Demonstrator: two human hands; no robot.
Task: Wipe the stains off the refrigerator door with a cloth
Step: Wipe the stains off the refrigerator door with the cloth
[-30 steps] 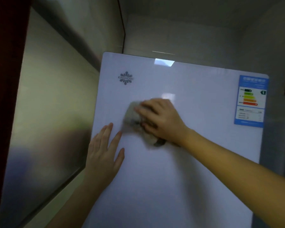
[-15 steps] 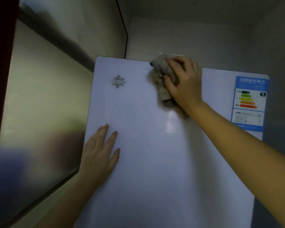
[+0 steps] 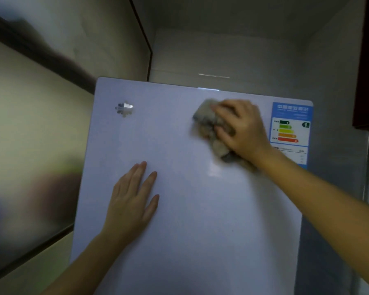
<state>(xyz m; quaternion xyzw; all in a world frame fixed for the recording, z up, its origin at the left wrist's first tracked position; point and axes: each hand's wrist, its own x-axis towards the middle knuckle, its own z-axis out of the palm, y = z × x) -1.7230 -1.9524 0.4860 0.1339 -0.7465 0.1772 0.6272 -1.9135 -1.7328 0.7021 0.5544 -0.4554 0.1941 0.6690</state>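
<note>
**Fridge door wipe: mid-job, top right in progress**

Head view: the cloth [image 3: 209, 124] is bunched in the right hand [image 3: 241, 128] grip and pressed against the refrigerator door [image 3: 200, 209], beside the energy label [image 3: 291, 128]. The left hand [image 3: 132, 201] lies flat, fingers spread, grasping nothing. No stains can be made out, so the remainder can't be judged.

Motion blur smears the right hand [image 3: 242, 128] and the cloth [image 3: 209, 126] under its fingers; the energy label [image 3: 291, 133] behind that wrist is part-hidden, its small print unreadable.
</note>
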